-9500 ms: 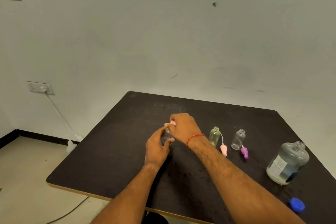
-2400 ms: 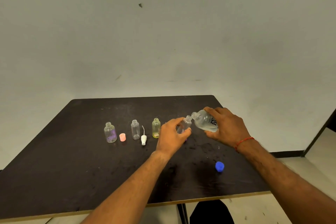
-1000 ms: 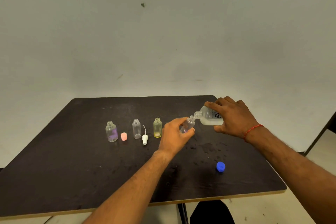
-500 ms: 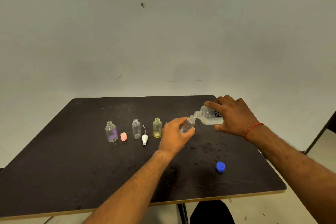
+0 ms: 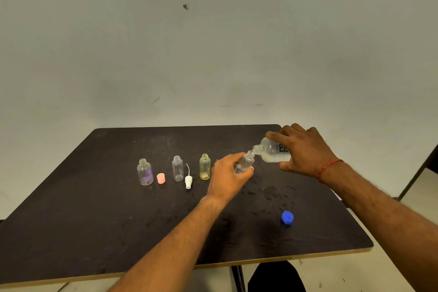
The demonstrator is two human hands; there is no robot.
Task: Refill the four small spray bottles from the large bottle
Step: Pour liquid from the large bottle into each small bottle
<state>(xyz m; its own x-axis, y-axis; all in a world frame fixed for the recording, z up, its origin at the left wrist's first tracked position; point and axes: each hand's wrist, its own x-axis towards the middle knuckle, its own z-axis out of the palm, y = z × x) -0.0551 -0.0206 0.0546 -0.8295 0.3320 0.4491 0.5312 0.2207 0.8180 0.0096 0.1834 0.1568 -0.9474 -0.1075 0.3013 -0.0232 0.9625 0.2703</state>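
My left hand (image 5: 227, 178) grips a small clear spray bottle (image 5: 245, 163), tilted to the right just above the black table (image 5: 94, 220). My right hand (image 5: 303, 152) holds the large bottle (image 5: 272, 152) on its side, its open neck touching the small bottle's mouth. Liquid lies along the large bottle's lower side. Three more small bottles stand uncapped in a row to the left: one purple-tinted (image 5: 145, 175), one clear (image 5: 177, 168), one yellow-tinted (image 5: 205, 166).
A pink cap (image 5: 161, 178) and a white spray head with its tube (image 5: 188, 180) lie between the standing bottles. A blue cap (image 5: 287, 217) lies near the table's front right. Wet spots mark the table below my hands. A grey wall stands behind.
Over the last second both hands have stayed almost still, the large bottle's neck kept at the small bottle's mouth. Earlier, my right hand raised and tipped the large bottle further.
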